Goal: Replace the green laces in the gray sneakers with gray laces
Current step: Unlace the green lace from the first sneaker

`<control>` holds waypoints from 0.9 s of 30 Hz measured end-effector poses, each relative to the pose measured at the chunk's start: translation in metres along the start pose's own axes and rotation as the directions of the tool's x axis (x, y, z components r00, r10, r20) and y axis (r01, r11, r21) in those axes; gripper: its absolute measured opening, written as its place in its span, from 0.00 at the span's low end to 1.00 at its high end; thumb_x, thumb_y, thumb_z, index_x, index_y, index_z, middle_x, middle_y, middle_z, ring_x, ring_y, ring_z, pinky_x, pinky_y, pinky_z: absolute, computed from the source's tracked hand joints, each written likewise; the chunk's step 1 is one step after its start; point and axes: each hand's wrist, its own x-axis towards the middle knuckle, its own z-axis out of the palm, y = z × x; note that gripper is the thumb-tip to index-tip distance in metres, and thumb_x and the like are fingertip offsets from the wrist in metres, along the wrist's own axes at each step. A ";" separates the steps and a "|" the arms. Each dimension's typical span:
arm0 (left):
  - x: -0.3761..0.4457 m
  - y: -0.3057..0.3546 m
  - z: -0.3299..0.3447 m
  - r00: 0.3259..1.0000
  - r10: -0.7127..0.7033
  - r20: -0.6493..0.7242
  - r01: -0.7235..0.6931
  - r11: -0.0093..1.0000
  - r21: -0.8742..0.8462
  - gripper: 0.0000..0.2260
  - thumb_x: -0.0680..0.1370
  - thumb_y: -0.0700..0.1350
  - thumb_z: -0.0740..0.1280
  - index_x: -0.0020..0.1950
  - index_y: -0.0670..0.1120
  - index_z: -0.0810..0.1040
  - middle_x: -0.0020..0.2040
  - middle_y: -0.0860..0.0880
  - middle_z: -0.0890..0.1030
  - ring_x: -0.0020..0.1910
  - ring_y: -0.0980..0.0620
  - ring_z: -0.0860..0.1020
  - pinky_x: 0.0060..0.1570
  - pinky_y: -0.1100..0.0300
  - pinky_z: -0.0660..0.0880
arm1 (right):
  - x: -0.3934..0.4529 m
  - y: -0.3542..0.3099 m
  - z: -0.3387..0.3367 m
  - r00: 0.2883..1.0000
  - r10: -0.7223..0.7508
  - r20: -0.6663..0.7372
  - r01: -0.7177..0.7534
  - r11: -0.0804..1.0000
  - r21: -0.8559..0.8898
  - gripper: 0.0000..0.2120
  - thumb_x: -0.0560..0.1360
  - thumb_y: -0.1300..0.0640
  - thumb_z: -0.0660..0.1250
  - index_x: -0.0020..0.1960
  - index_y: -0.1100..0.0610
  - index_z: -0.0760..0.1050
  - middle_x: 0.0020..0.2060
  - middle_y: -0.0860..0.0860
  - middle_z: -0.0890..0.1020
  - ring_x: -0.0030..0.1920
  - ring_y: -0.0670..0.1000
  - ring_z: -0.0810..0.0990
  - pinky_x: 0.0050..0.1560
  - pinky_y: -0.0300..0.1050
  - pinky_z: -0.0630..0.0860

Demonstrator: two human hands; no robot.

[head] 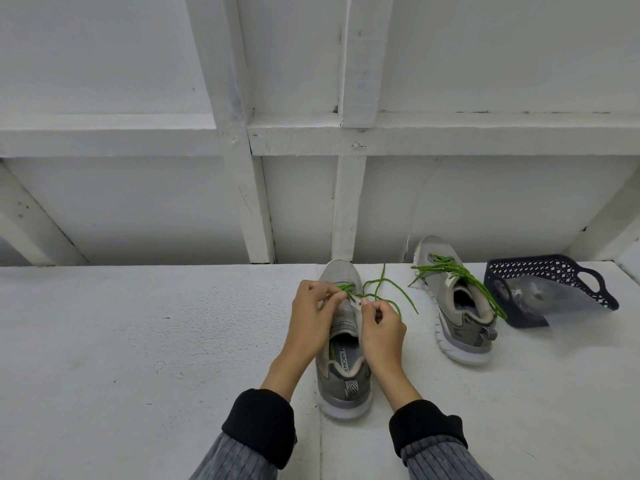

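Sneaker in hand: near gray sneaker [343,344] stands upright on the white counter [138,341], toe toward the far wall, heel nearest the person.
Green lace [377,292]: threaded only at the far eyelets; loose ends trail to the right across the counter.
Left hand [311,317]: fingers curled, pinching the lace over the eyelet rows.
Right hand [381,330]: fingers curled, pinching a lace strand just right of the tongue.
Second sneaker [453,306]: right of the first, well apart, its own green lace [450,270] loosened and draped over the collar; untouched by either hand.
Basket [550,289]: dark perforated basket, tipped on its side at far right; clear bag inside, contents too blurred to identify. Gray laces not confirmed in view.
Handling judgement: lace is thin, soft and light; likely to snag at eyelets if pulled at an angle. Best taken close to the eyelet and drawn straight out, one crossing at a time.
Shoe judgement: light with a soft upper; likely to shift, so one hand should steady it.
Progress: unlacing stage, early.
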 end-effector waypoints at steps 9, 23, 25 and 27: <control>0.000 0.011 -0.023 0.959 -0.116 -0.257 0.008 0.923 -0.384 0.10 0.83 0.48 0.60 0.44 0.44 0.69 0.29 0.51 0.65 0.27 0.58 0.64 0.30 0.60 0.68 | 0.000 0.002 0.000 1.000 0.022 0.019 -0.022 1.000 0.006 0.14 0.79 0.55 0.64 0.36 0.55 0.71 0.31 0.50 0.75 0.32 0.47 0.71 0.30 0.29 0.67; 0.018 -0.008 0.011 0.999 0.012 0.037 -0.018 0.987 0.159 0.06 0.80 0.48 0.67 0.47 0.49 0.81 0.52 0.53 0.77 0.55 0.53 0.72 0.58 0.58 0.71 | 0.000 0.000 -0.001 1.000 0.007 0.016 -0.007 1.000 0.013 0.13 0.79 0.56 0.65 0.37 0.58 0.73 0.31 0.51 0.76 0.31 0.46 0.71 0.30 0.29 0.67; 0.009 -0.003 0.010 0.995 -0.090 0.045 0.098 0.969 -0.227 0.08 0.82 0.46 0.63 0.47 0.45 0.78 0.49 0.52 0.82 0.53 0.54 0.78 0.53 0.65 0.74 | 0.000 0.000 -0.001 1.000 0.013 0.017 -0.013 1.000 0.018 0.13 0.79 0.56 0.65 0.37 0.58 0.73 0.31 0.51 0.76 0.31 0.46 0.71 0.31 0.29 0.67; 0.005 -0.001 0.007 0.989 -0.147 0.012 0.135 0.868 -0.479 0.10 0.84 0.44 0.58 0.48 0.42 0.74 0.47 0.49 0.84 0.50 0.51 0.82 0.51 0.64 0.77 | 0.001 0.000 -0.001 1.000 0.016 0.019 -0.016 1.000 0.026 0.13 0.79 0.56 0.65 0.37 0.58 0.72 0.30 0.50 0.75 0.31 0.45 0.70 0.30 0.30 0.67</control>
